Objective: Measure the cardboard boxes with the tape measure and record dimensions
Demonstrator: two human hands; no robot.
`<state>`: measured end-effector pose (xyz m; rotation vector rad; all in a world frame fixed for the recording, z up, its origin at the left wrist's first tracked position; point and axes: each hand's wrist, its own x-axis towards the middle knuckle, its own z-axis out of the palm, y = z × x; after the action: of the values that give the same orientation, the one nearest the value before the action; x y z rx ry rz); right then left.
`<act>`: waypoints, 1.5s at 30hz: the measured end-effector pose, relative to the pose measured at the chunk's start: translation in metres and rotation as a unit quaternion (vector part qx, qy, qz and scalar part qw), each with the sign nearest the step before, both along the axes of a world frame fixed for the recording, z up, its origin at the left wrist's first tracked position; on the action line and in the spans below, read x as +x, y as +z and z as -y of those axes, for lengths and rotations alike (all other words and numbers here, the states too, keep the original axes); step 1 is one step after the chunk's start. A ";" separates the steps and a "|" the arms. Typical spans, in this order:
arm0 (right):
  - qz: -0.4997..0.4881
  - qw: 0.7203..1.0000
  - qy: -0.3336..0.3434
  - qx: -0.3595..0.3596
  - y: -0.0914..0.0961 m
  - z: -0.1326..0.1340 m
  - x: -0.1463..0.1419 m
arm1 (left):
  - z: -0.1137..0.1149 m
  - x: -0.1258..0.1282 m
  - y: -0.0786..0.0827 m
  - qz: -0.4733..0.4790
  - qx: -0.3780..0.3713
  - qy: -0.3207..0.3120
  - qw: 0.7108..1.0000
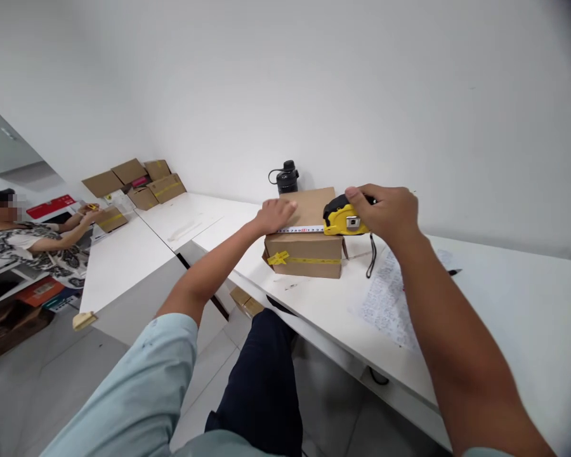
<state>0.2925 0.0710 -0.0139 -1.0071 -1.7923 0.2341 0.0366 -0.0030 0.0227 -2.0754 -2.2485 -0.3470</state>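
Observation:
A brown cardboard box (309, 251) with yellow tape stands on the white table (504, 304). My right hand (385, 212) is closed round a yellow tape measure (342, 220) at the box's top right edge. Its white blade (302, 229) runs left along the box's top front edge. My left hand (275, 214) rests closed on the box's top left corner, pressing the blade's end down. A black strap hangs from the tape measure beside the box.
A sheet of written paper (390, 298) and a pen (454, 272) lie right of the box. A black bottle (286, 178) stands behind it. Another person (33, 238) at the left handles a box on a neighbouring table, with several boxes (137, 181) beyond.

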 end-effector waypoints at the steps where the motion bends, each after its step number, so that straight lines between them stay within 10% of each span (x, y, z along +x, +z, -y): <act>1: 0.008 1.000 0.001 -0.002 0.001 0.001 0.000 | -0.011 -0.003 -0.001 -0.010 -0.053 0.001 0.999; 18: -0.069 0.997 -0.011 -0.027 0.010 -0.011 0.056 | -0.029 -0.025 -0.020 -0.110 -0.138 -0.058 0.983; 45: 0.002 0.999 -0.014 -0.029 0.009 -0.002 0.024 | -0.025 -0.011 -0.016 -0.035 -0.116 -0.002 0.993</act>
<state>0.3165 0.0734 -0.0045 -1.0746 -1.7831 0.2682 0.0253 0.0218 0.0063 -2.1608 -2.3424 -0.0116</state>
